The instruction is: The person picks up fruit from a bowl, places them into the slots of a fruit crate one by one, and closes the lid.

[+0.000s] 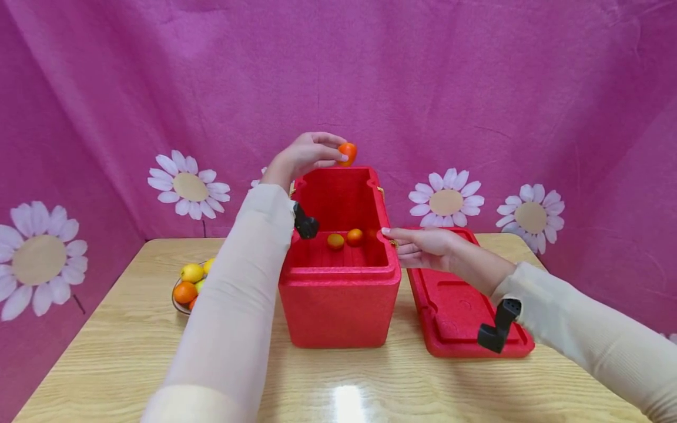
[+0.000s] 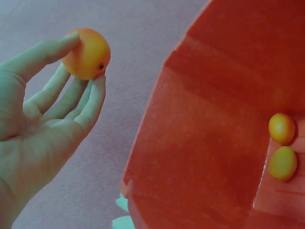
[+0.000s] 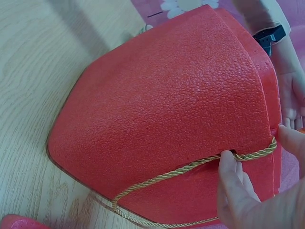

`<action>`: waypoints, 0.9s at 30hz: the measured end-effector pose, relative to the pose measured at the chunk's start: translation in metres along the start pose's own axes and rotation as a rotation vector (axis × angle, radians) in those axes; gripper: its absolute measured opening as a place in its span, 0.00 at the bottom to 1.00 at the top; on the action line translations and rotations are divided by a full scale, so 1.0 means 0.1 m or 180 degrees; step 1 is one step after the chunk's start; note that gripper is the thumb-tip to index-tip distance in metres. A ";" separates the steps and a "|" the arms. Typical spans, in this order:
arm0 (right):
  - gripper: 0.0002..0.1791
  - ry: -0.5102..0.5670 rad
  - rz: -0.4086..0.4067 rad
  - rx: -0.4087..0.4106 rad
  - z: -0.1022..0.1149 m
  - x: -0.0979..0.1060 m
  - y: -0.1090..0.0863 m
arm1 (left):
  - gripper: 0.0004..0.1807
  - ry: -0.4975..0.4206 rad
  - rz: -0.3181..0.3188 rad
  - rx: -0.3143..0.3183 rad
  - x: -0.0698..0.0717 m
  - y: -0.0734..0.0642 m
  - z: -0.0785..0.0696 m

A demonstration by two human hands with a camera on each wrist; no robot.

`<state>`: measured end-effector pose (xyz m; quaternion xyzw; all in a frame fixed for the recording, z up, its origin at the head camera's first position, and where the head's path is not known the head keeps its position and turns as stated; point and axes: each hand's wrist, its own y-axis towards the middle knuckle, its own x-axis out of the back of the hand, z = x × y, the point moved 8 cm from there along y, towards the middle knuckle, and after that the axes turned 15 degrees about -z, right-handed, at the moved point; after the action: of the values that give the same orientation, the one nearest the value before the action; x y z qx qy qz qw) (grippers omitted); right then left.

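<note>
Pale sleeve (image 1: pixel 227 294) nearest; left hand (image 1: pixel 307 154) pinches orange fruit (image 1: pixel 348 151)

Head: fruit raised near far rim of red box (image 1: pixel 341 311), 2 fruits (image 1: pixel 355 237) inside.
Left wrist: thumb and fingertips on fruit.
Right wrist: right hand (image 3: pixel 267 207), thumb and fingers apart, touches box side by gold cord (image 3: pixel 176 171).

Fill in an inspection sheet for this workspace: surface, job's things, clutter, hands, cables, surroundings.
Surface: wood-look table, bright glare near the front.
Job's things: red box uncovered, two small fruits inside; lid on the table, right of it; bowl at left, holding yellow and orange fruit, partly hidden by the left sleeve.
Clutter: nothing seen.
Hands: left hand pinches an orange fruit, apart from the red box; right hand touches its right side, beside a gold cord.
Cables: nothing seen.
Surroundings: pink cloth with white flowers.
</note>
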<state>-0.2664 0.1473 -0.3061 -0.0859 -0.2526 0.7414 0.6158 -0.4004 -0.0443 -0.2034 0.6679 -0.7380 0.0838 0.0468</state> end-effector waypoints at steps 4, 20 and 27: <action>0.31 0.0051 -0.0029 -0.0016 -0.01 -0.01 -0.02 | 0.24 0.0075 -0.0158 0.0141 0.03 -0.01 0.08; 0.33 0.0102 -0.0093 -0.0019 -0.02 0.02 -0.03 | 0.16 0.1864 -0.0719 -0.0220 0.13 -0.05 0.12; 0.22 0.0145 -0.0074 -0.0029 -0.03 0.02 -0.03 | 0.18 0.2570 -0.0910 -0.0586 0.13 -0.07 -0.04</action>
<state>-0.2630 0.1508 -0.3071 -0.1026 -0.2429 0.7309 0.6296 -0.3952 -0.0565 -0.1972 0.6700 -0.5651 0.2648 0.4020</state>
